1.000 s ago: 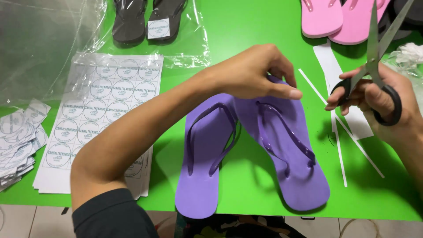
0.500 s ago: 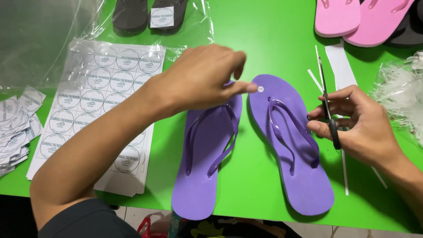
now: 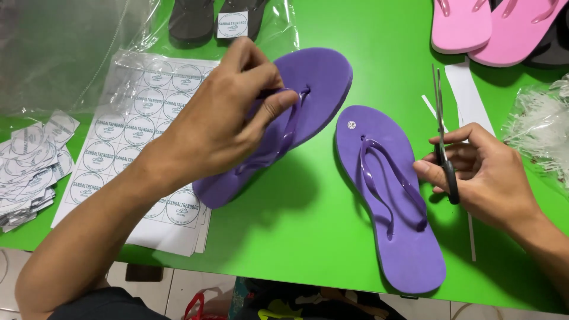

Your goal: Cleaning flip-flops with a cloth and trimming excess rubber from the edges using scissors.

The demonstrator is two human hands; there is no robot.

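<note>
Two purple flip-flops lie on a green table. My left hand grips the strap of the left flip-flop, which sits tilted with its toe end toward the far right. The right flip-flop lies flat near the table's front edge, a small round sticker near its toe. Just to its right, my right hand holds closed black-handled scissors with the blades pointing away from me; its fingertips touch the flip-flop's edge.
Sheets of round printed stickers lie at left, with a pile of cut stickers beside them. Dark flip-flops in clear plastic sit at the back, pink flip-flops at back right, white strips and plastic fasteners at right.
My left hand has taken hold of the left flip-flop's strap and swung that flip-flop up and to the right, apart from the other. My right hand with the scissors stayed beside the right flip-flop.
</note>
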